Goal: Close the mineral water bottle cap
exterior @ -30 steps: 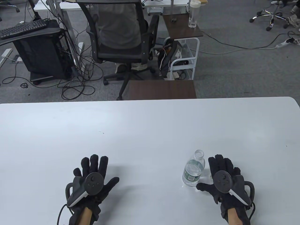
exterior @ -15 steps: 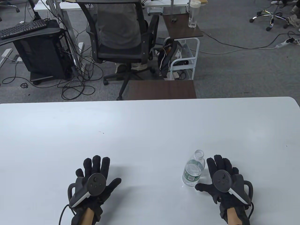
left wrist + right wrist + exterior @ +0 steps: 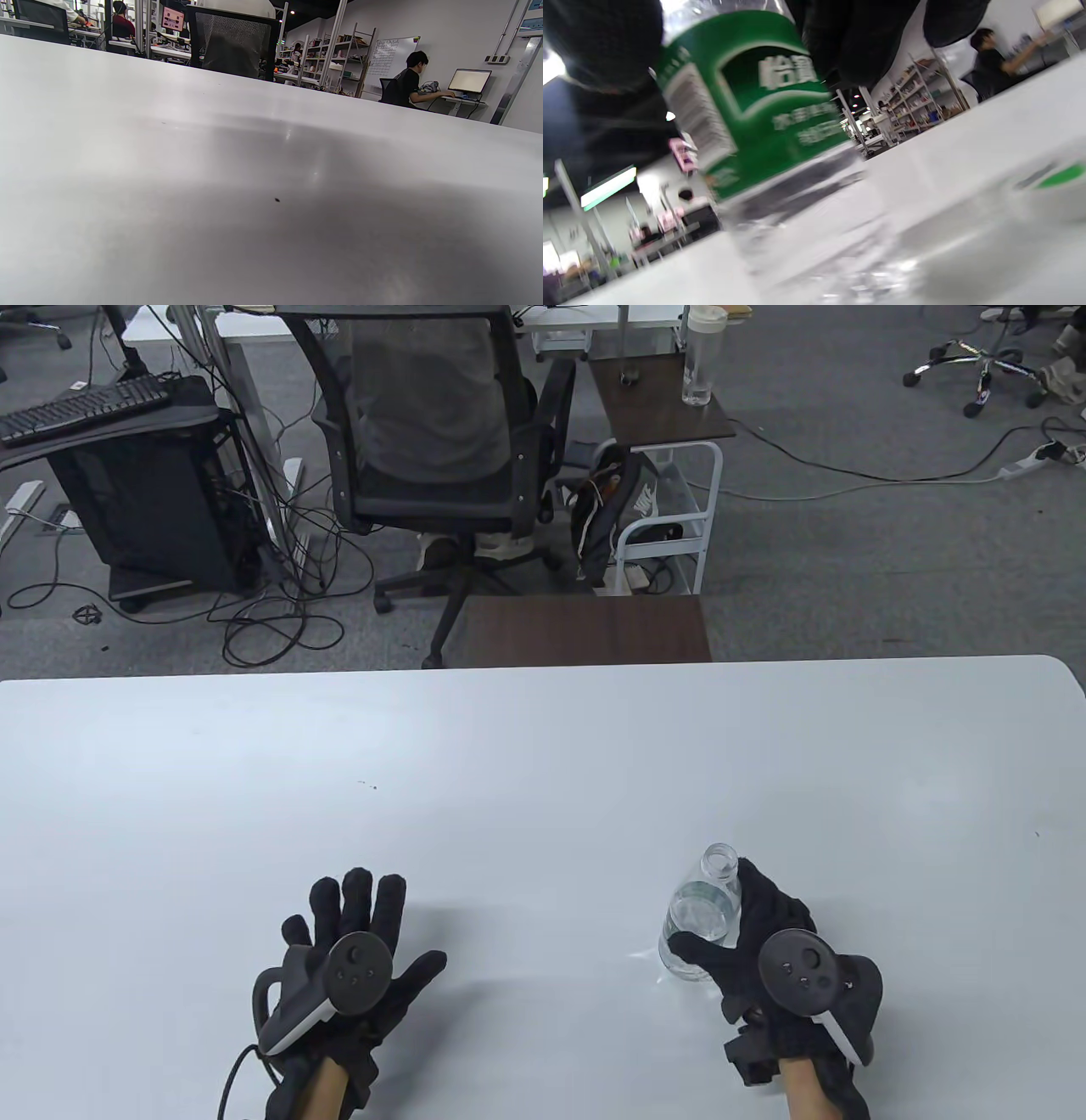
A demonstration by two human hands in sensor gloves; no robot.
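Bottle (image 3: pixel 700 918) stands upright on the table (image 3: pixel 543 780) with its mouth uncapped, and in the table view your right hand (image 3: pixel 768 950) wraps it: the fingers (image 3: pixel 764 891) curl round its far right side while the thumb (image 3: pixel 700 954) crosses its near side over the label. Your left hand (image 3: pixel 352 954) lies well apart from the bottle, palm down, its fingers (image 3: pixel 356 899) spread wide and holding nothing. A tracker (image 3: pixel 802 971) sits on the back of your right hand.

In the left wrist view you see only bare table (image 3: pixel 212 169) with a small dark speck (image 3: pixel 277 200) on it; your fingers do not show here.

In the right wrist view the bottle (image 3: pixel 746 106) fills the frame, tilted by the camera, its green label facing you. Your dark fingers (image 3: pixel 865 38) press on it from above at its right, and your thumb (image 3: pixel 602 42) lies against its left side. Its clear base meets the table (image 3: pixel 988 140) just below the fingers. The picture is blurred.
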